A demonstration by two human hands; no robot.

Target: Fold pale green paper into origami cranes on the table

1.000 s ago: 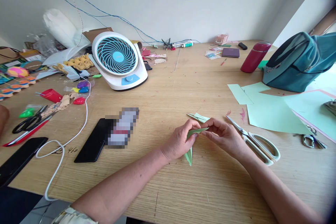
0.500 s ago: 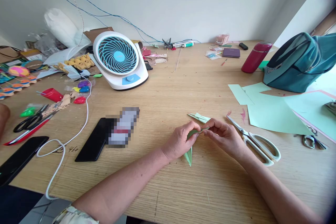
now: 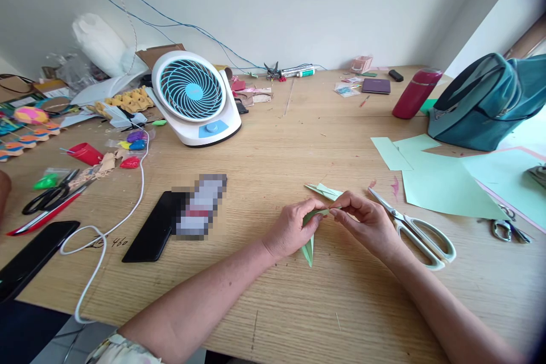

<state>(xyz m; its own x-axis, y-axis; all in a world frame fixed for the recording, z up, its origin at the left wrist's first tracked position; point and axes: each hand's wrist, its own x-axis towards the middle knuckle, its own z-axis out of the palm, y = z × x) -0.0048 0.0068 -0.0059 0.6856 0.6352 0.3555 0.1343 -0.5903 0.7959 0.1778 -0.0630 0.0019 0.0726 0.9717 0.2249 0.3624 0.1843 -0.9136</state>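
pinching a small folded green paper piece [image 3: 310,234] between both hands, just above the wooden table [image 3: 298,307], near its front middle. left hand [image 3: 294,228] closing thumb and fingers on the upper part of the piece, with the pointed lower end poking out below the palm toward the table edge. right hand [image 3: 367,222] clamping thumb and forefinger tips on the short upper flap, right against the left fingertips.

compared with a second ago, showing less of that upper flap: then sticking out flat between the two hands, now drawn in and nearly hidden under the right fingertips. looking like a crease being pressed tighter, so the fold seeming further along rather than freshly begun. pointed tip also sitting a touch higher and closer to the left palm.

lying just beyond the hands, another folded green scrap [image 3: 325,189]. resting just right of the right hand, white-handled scissors [image 3: 420,230], blades pointing toward the hands. spreading farther right, pale green sheets [image 3: 443,182]. standing well apart at the back left, a small fan [image 3: 194,96].
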